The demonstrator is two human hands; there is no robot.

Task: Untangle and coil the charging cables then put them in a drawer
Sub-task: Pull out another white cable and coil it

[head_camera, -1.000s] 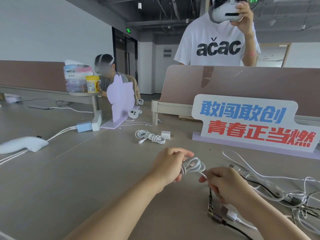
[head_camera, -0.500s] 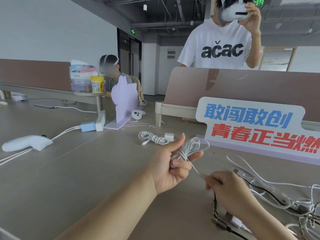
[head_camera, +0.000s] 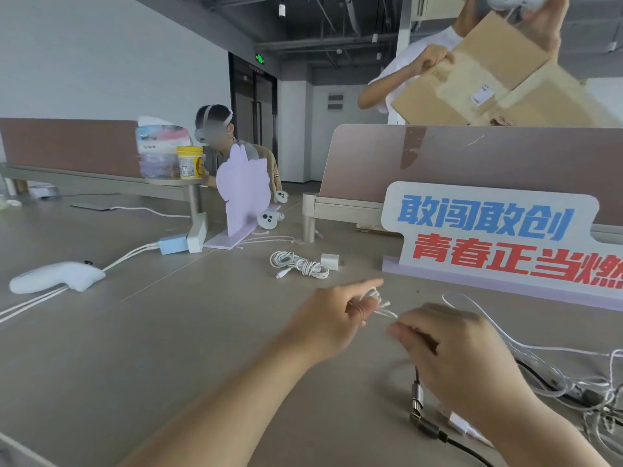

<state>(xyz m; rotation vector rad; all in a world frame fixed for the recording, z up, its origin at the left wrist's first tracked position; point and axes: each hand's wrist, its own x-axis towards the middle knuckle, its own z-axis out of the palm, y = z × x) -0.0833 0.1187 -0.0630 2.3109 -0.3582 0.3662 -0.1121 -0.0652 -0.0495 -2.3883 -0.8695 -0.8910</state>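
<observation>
Fingers [head_camera: 365,309] of my left hand [head_camera: 328,320] curl round a half-wound white cable [head_camera: 380,302] above the table [head_camera: 151,332], right hand [head_camera: 450,352] pinching its tail; one coil [head_camera: 298,264] lies done, tangle [head_camera: 573,385] and drawer remain.

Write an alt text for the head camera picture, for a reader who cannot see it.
Over a grey table, the left hand holds a small bundle of white cable while the right hand pinches its loose strand. A coiled cable lies further back; a tangle of cables lies at right.
</observation>
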